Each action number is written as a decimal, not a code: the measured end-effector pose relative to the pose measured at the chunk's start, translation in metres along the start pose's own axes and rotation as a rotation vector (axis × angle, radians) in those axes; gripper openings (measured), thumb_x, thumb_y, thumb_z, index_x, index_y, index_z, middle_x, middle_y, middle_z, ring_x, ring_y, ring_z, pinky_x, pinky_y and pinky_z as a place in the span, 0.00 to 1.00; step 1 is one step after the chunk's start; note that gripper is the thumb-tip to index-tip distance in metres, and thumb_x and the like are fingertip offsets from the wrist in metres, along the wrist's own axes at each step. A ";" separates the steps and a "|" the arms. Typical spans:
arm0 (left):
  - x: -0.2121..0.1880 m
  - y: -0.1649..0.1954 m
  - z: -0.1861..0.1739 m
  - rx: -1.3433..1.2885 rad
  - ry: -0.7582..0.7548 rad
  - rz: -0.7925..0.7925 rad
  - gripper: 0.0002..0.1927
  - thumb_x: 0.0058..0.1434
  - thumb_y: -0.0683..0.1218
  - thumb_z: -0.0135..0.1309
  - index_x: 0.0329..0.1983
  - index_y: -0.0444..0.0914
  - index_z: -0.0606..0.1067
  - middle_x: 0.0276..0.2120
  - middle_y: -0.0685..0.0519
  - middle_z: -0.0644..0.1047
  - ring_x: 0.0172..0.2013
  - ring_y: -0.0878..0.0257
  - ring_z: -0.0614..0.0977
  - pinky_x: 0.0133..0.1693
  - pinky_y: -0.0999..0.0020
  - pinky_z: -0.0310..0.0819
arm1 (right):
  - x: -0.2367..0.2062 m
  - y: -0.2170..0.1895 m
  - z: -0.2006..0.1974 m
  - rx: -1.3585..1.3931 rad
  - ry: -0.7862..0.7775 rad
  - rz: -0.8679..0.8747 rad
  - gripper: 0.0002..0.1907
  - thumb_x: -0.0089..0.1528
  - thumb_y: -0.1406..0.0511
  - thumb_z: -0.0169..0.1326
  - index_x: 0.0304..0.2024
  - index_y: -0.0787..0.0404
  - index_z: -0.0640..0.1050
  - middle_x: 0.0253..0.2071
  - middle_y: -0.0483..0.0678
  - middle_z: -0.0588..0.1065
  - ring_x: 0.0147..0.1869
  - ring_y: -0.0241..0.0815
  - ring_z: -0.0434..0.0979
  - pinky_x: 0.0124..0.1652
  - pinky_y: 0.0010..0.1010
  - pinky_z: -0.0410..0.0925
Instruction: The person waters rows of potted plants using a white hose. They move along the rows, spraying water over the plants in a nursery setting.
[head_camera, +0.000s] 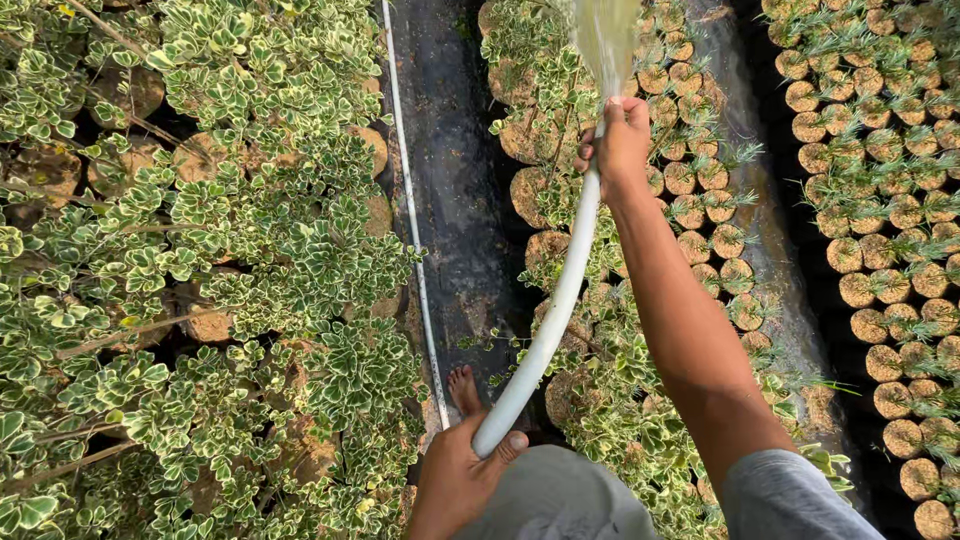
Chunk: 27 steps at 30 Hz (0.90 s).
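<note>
Head view shows our right hand (622, 140) gripping the white hose (555, 300) near its spraying end, while our left hand (455, 480) clasps it lower down; its long axis runs away from us, over the potted seedlings (700, 215).

Body check: both hands (560, 310) bare, no gloves, rings or watch. Right arm (690, 330) bare up to a short grey sleeve (790, 500) at the shoulder. Grey cloth (560, 495) over the lap (shorts or shirt hem, can't tell). One bare foot (464, 390), no shoe.
</note>
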<state>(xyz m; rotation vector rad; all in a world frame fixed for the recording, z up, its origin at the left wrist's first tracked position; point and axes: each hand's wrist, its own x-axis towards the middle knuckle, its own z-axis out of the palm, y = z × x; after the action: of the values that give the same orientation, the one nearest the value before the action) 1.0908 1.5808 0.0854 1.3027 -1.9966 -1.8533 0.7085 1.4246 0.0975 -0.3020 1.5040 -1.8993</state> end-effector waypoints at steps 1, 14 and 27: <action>0.003 -0.001 -0.001 0.004 -0.012 -0.024 0.24 0.56 0.63 0.63 0.40 0.38 0.81 0.20 0.48 0.79 0.23 0.55 0.81 0.30 0.60 0.75 | 0.002 0.002 0.002 -0.006 -0.003 -0.007 0.04 0.74 0.60 0.42 0.46 0.49 0.62 0.25 0.50 0.68 0.19 0.39 0.65 0.17 0.33 0.63; 0.026 0.040 0.025 0.084 -0.274 0.141 0.31 0.59 0.70 0.58 0.33 0.36 0.78 0.17 0.47 0.75 0.22 0.51 0.81 0.34 0.55 0.75 | 0.027 -0.050 -0.082 -0.118 0.009 -0.018 0.03 0.76 0.62 0.42 0.49 0.50 0.63 0.29 0.48 0.70 0.22 0.36 0.64 0.20 0.28 0.63; 0.020 0.099 0.134 0.152 -0.552 0.188 0.39 0.58 0.74 0.52 0.46 0.34 0.77 0.23 0.45 0.76 0.27 0.51 0.82 0.32 0.55 0.72 | -0.002 -0.106 -0.255 -0.230 0.025 -0.036 0.03 0.79 0.62 0.42 0.50 0.50 0.63 0.31 0.48 0.69 0.23 0.35 0.62 0.20 0.29 0.62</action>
<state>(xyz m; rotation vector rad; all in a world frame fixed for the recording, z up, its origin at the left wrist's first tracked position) 0.9477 1.6571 0.1295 0.6311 -2.4545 -2.1680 0.5266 1.6316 0.1185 -0.4126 1.7475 -1.7650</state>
